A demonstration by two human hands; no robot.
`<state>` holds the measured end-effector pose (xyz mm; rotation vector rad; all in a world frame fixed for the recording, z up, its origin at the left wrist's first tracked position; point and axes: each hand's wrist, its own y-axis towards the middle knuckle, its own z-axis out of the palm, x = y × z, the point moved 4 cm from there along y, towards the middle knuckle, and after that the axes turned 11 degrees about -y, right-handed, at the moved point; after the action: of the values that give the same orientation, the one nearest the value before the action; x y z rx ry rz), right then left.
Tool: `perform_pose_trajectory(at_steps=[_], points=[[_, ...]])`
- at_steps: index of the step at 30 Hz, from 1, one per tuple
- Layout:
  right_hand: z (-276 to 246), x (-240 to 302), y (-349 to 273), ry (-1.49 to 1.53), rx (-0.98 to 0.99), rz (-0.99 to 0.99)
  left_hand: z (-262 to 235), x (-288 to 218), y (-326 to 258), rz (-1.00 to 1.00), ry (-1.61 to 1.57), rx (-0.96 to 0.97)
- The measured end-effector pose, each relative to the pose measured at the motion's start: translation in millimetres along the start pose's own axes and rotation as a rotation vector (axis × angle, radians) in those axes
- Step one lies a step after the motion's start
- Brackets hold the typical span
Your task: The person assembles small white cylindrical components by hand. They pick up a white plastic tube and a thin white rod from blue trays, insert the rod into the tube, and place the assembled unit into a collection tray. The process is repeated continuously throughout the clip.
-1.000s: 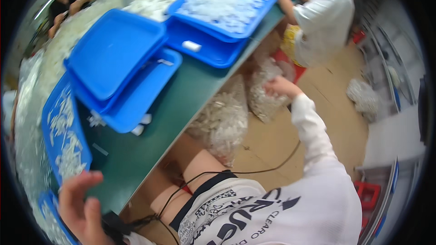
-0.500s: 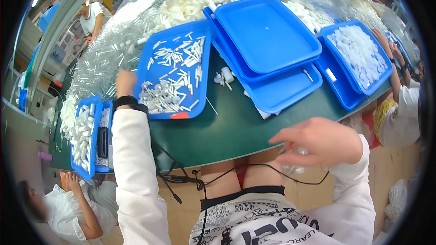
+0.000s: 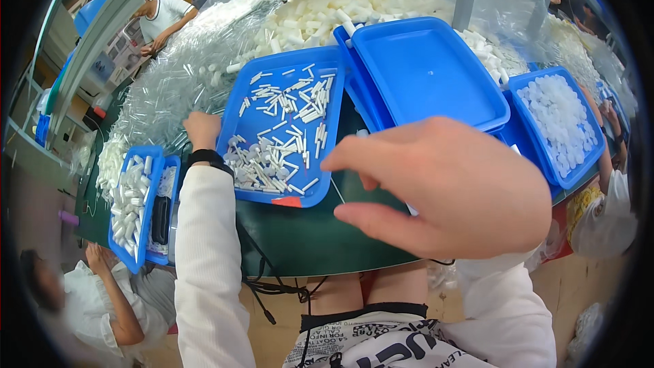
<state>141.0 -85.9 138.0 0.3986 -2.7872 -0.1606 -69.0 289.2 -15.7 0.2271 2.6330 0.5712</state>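
My left hand (image 3: 203, 129) is at the left edge of a blue tray (image 3: 286, 61) that holds short white sticks (image 3: 276, 99) and, in its near part, small pieces with round white heads. Beyond that hand lies a heap of clear plastic tubes (image 3: 160, 99). The back of my left hand faces up and its fingers are hidden. My right hand (image 3: 443, 187) looms large above the table, right of the tray. Its thumb and index finger stand apart with nothing visible between them.
Stacked blue trays (image 3: 426, 61) stand to the right, beside a tray of translucent white caps (image 3: 558, 123). Another tray at the left holds white cylinders (image 3: 129, 197). White foam-like pieces (image 3: 327, 10) are heaped at the back. Black cables (image 3: 272, 286) hang over the near table edge. Other people sit around.
My right hand has risen from near my lap to above the table, covering part of the stacked trays. My left hand remains by the tray's left edge. The whole view has shifted slightly.
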Motion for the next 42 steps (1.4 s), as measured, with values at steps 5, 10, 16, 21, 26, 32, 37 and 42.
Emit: perform_pose_trajectory(at_steps=[5,10,16,21,26,32,37,42], points=[[-9,-25,-1,0.050,-0.217,0.021,-66,-72,-25,0.240,-0.156,-0.271],[-17,-50,-12,0.062,-0.220,0.223,-100,-154,-48,0.152,-0.464,0.157],[-16,-62,-7,0.060,-0.268,0.260,-93,-196,-82,0.376,-0.837,0.749],[48,-68,30,-0.144,0.013,0.146,-130,-204,-117,0.454,-0.857,0.862],[102,-82,59,-0.658,0.038,0.127,-102,-188,-99,0.449,-0.521,0.805],[123,-97,70,-0.785,-0.062,0.106,-134,-172,-102,0.440,-0.642,0.717],[101,-92,68,-0.817,-0.222,0.028,-164,-148,-103,0.356,-0.786,0.663],[116,-83,63,-1.001,0.004,0.025,-166,-138,-95,0.387,-0.717,0.603]])
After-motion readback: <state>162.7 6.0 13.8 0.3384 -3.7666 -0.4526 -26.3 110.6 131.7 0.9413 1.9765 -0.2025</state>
